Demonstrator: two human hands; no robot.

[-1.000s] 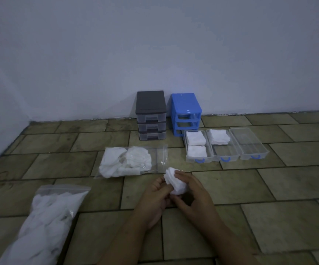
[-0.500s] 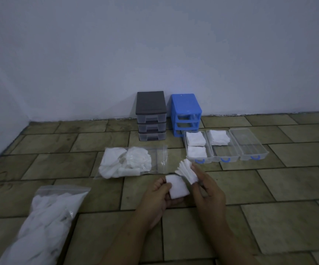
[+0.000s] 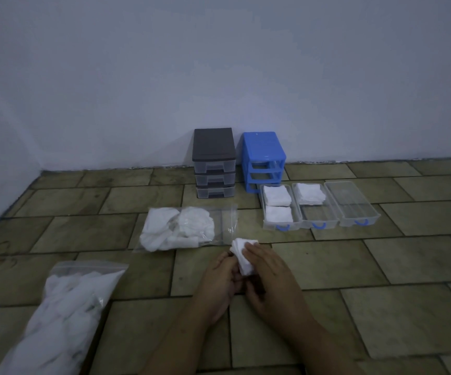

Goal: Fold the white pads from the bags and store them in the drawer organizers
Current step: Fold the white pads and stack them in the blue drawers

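A small white pad (image 3: pixel 242 255) is held between both hands low in the middle of the floor. My left hand (image 3: pixel 220 282) grips it from the left and below. My right hand (image 3: pixel 270 277) lies over it with fingers pressing the folded half down. A clear bag (image 3: pixel 183 228) with white pads lies just beyond, its mouth to the right. A second, fuller bag (image 3: pixel 64 318) lies at the lower left. Three clear drawers with blue handles stand at the right: the left drawer (image 3: pixel 279 205) holds two folded stacks, the middle drawer (image 3: pixel 312 204) one stack, the right drawer (image 3: pixel 354 203) none.
A grey drawer organizer (image 3: pixel 214 162) with three clear drawers and a blue organizer frame (image 3: pixel 263 161) without drawers stand against the white wall. The floor is brown tile.
Half a second ago my right hand held one half of the pad lifted away; now that half is brought back over the rest, and both hands close together on the pad.
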